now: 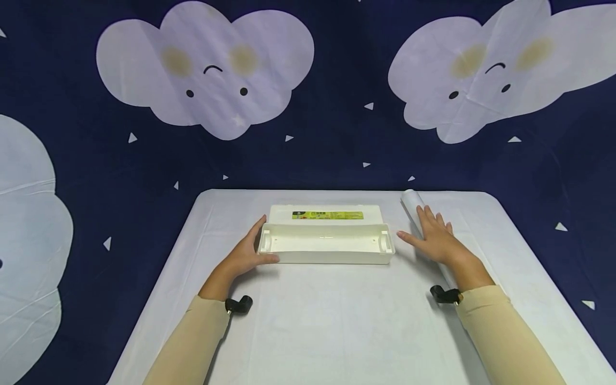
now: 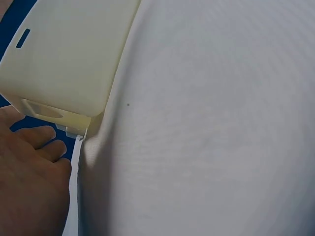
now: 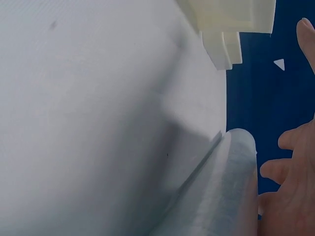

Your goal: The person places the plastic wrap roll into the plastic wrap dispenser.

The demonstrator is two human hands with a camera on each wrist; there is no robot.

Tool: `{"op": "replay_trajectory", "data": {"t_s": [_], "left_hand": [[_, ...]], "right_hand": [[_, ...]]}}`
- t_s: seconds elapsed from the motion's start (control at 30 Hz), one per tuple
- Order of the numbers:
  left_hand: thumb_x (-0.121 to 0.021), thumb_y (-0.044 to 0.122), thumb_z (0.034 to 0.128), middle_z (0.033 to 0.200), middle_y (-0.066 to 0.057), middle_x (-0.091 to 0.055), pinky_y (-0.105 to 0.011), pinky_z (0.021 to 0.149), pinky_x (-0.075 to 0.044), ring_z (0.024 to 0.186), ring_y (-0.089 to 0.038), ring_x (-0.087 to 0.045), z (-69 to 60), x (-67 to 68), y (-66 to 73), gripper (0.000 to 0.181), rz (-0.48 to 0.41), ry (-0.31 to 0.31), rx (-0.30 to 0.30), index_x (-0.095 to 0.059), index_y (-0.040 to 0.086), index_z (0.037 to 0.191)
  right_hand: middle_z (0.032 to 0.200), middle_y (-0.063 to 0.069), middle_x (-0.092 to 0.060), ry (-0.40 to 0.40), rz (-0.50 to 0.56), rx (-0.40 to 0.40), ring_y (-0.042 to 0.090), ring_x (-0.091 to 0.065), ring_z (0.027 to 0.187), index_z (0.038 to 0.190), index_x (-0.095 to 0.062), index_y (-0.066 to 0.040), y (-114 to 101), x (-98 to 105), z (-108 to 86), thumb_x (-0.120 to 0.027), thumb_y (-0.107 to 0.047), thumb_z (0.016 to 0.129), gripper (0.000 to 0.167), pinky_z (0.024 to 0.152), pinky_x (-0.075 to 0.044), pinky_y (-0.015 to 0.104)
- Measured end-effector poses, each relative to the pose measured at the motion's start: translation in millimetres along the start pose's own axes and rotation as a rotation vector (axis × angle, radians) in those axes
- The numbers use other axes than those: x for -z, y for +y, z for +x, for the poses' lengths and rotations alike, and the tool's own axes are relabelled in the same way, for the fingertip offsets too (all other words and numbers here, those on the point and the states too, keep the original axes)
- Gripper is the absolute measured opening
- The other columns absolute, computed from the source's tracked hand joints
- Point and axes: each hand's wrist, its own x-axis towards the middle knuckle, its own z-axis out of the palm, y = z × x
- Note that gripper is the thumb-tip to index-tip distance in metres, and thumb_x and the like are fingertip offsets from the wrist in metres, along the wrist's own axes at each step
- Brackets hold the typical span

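A long white plastic cling film dispenser (image 1: 332, 258) lies on the table with its lid (image 1: 279, 215) tipped back, a green-yellow label on it. Its trough looks hollow. My left hand (image 1: 245, 254) holds the left end, thumb at the front and fingers round to the back. The left wrist view shows this hand (image 2: 32, 182) against the dispenser's end (image 2: 69, 54). To the right, a white cling film roll (image 1: 412, 200) lies slanting away. My right hand (image 1: 438, 240) is over it, fingers spread. Contact with the roll (image 3: 226, 182) is unclear in the right wrist view.
The table (image 1: 337, 321) has a white cover with rounded far corners. Behind it hangs a dark blue cloth (image 1: 346, 149) with clouds and small triangles. Both wrists carry small black cameras (image 1: 239, 305).
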Motion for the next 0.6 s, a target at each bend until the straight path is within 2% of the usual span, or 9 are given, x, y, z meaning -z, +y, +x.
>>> {"op": "replay_trajectory", "data": {"t_s": [0.3, 0.6], "left_hand": [[-0.101, 0.029, 0.0698, 0.174, -0.011, -0.015, -0.064, 0.123, -0.009, 0.158, -0.036, -0.011, -1.0, -3.1, -1.8, 0.135, -0.005, 0.006, -0.013, -0.013, 0.021, 0.171], [-0.102, 0.033, 0.07, 0.174, -0.008, -0.017, -0.066, 0.122, -0.01, 0.158, -0.035, -0.011, -0.6, -4.8, -3.9, 0.133, 0.012, 0.024, -0.031, -0.016, 0.021, 0.171]], "right_hand": [[0.168, 0.035, 0.002, 0.006, 0.027, -0.006, 0.063, 0.003, 0.149, 0.165, 0.001, 0.004, 6, 0, -3.1, -0.049, -0.073, 0.101, 0.113, 0.115, 0.0, 0.077], [0.167, 0.036, 0.0, 0.003, 0.059, -0.019, 0.063, 0.0, 0.149, 0.164, 0.005, 0.007, 14, 1, -6.8, -0.05, -0.071, 0.102, 0.113, 0.116, -0.003, 0.077]]}}
